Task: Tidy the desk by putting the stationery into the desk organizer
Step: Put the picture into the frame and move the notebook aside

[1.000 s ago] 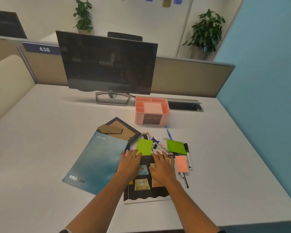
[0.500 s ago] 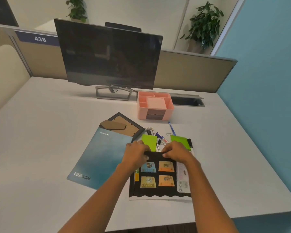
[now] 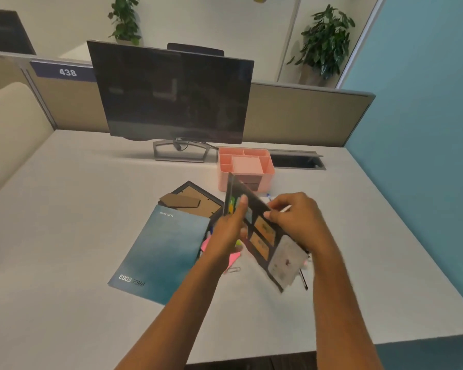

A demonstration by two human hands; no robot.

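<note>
1. Both hands are on a flat black card sheet with small orange and blue pictures on it (image 3: 262, 231), tilted up off the white counter (image 3: 64, 236). The left hand (image 3: 229, 231) pinches its left edge with the thumb across the front, and the right hand (image 3: 296, 220) is curled round the upper right edge, fingers closed on it
2. The pink plastic desk organizer with open compartments (image 3: 245, 166) sits just behind the sheet, near the black monitor (image 3: 171, 94). Looks empty from here, so I'd say the tidy-up has barely begun
3. For doing this bit well: I'd move the sheet well aside, onto the blue softcover notebook (image 3: 161, 252) maybe, since it looks too big for any compartment. Keep it level enough that nothing slides off
4. Hard-to-see stuff: the sheet and hands are motion-blurred, so the pictures on it are unreadable. Most of the stationery is hidden under the hands; only the pink sticky notes (image 3: 234, 257), a silver paper clip (image 3: 234, 270) and a thin dark pen (image 3: 304, 281) peek out
5. Can't tell what the slim white thing at the right fingertips is
6. The black picture frame lying face down (image 3: 190, 201) is partly covered too
</note>
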